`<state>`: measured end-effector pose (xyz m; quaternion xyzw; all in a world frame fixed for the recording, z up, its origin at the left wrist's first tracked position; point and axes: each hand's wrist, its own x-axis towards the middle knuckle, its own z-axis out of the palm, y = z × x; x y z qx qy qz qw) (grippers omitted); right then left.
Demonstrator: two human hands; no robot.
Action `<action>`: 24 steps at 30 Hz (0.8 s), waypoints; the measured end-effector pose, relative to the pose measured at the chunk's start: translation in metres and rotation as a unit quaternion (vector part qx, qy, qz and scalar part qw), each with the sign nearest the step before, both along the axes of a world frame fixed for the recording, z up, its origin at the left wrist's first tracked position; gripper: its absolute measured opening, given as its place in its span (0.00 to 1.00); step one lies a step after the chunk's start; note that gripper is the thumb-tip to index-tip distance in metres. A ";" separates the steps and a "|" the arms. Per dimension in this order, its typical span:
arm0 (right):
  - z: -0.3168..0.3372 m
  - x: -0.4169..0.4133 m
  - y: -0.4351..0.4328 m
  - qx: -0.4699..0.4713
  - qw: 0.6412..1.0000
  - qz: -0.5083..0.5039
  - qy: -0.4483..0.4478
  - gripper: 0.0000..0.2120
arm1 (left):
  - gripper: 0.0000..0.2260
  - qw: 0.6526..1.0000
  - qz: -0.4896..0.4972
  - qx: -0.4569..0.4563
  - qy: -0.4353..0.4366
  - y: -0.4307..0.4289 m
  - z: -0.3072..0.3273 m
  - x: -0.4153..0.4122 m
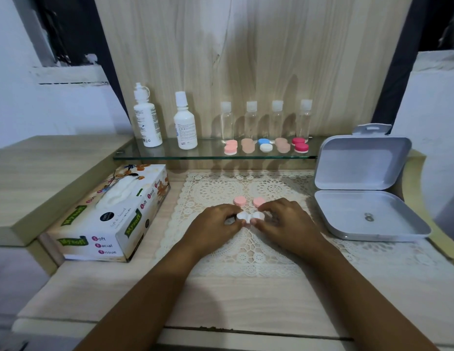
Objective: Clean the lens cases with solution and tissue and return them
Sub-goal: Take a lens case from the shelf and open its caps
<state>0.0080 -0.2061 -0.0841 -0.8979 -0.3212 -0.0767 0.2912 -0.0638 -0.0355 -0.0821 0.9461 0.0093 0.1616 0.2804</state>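
White lens case base [250, 217] rests on the lace mat [246, 252], pinched by your left hand [215, 224] and right hand [284, 219]; pink caps [240, 200] lie just beyond. Steady it level, wells upward, before fetching the solution bottle [147, 117] and tissue box [112, 214].

Dim, bluish light is falling from above; the clear bottles [251, 121] are casting soft shadows on the wood panel [246, 59]; edges are bowing and blurring; the forearms are shading the tabletop [246, 300].
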 end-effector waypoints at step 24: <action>0.044 -0.003 -0.031 0.145 0.988 -0.043 0.040 0.13 | 0.25 0.988 0.034 0.105 0.113 0.004 -0.004 0.000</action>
